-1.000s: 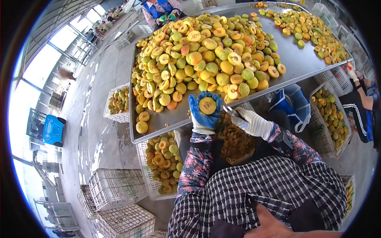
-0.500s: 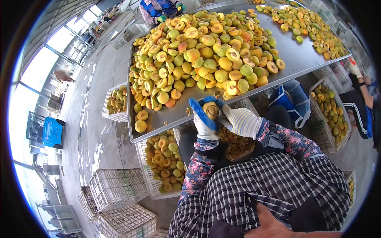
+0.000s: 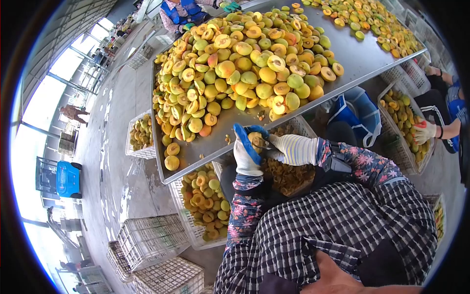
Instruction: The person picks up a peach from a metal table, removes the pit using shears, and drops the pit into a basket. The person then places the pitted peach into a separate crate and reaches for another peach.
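Note:
My left hand (image 3: 248,151), in a white glove with blue-coated fingers, is closed around a yellow peach (image 3: 256,141) just off the table's front edge. My right hand (image 3: 293,149), in a striped knit glove, has its fingers bent in against the fruit. Something small and dark shows at its fingertips, too hidden to name. Below both hands sits a crate of brown scraps (image 3: 293,177). A large heap of whole and halved peaches (image 3: 240,68) lies on the metal table (image 3: 235,128) in front of me.
Crates of peaches stand at my left knee (image 3: 208,201), beyond the table's left side (image 3: 142,134) and at right (image 3: 404,122). A co-worker's gloved hand (image 3: 425,131) is over the right crate. A blue bucket (image 3: 355,115) and stacked white crates (image 3: 152,237) stand nearby.
My hands stay together at the peach, with the right fingers now further over it. The co-worker's hand at right has come down to the crate. The view has shifted slightly.

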Available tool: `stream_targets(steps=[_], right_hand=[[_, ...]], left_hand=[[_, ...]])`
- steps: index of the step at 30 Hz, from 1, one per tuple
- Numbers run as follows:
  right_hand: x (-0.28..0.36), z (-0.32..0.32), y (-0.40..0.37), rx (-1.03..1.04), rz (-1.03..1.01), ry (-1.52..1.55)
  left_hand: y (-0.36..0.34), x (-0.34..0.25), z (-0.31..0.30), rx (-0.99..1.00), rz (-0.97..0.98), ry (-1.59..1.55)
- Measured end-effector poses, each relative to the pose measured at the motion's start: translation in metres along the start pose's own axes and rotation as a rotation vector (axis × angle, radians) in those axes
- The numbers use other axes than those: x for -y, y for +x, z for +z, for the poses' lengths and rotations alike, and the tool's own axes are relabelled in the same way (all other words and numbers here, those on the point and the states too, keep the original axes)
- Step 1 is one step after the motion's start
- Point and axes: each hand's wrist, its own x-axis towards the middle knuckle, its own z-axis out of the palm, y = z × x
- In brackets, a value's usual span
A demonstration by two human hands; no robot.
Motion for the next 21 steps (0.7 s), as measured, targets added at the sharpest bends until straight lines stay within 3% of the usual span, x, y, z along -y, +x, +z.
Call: stream_targets(steps=[2,3,4,7,8,9,16,19,21], right_hand=[[0.008,-0.006,-0.003,-0.028,-0.08,0.299],[0.012,-0.009,-0.004,-0.042,-0.059,0.26],[0.014,-0.009,-0.003,-0.055,-0.037,0.222],[0.005,0.017,0.005,-0.13,-0.05,0.487],[0.006,0.022,0.006,-0.158,-0.067,0.566],[0.005,0.023,0.003,-0.158,-0.064,0.363],[-0.03,0.031,0.008,0.037,-0.156,0.095],[-0.019,0.042,0.009,-0.219,-0.273,0.421],[0.026,0.013,-0.005,-0.013,0.109,0.693]], left_hand=[[0.005,0.009,-0.002,0.029,-0.128,-0.271],[0.008,0.013,0.0,0.015,-0.357,-0.925],[0.007,0.017,0.006,-0.095,-0.299,-0.926],[0.0,0.006,0.026,-0.352,-0.155,-0.804],[0.0,0.012,0.025,-0.355,-0.16,-0.794],[-0.001,0.018,0.023,-0.356,-0.166,-0.784],[-0.001,0.003,0.013,-0.255,-0.406,-0.848],[-0.001,0.016,0.014,-0.275,-0.363,-0.908],[-0.001,0.017,0.018,-0.346,-0.301,-0.895]])
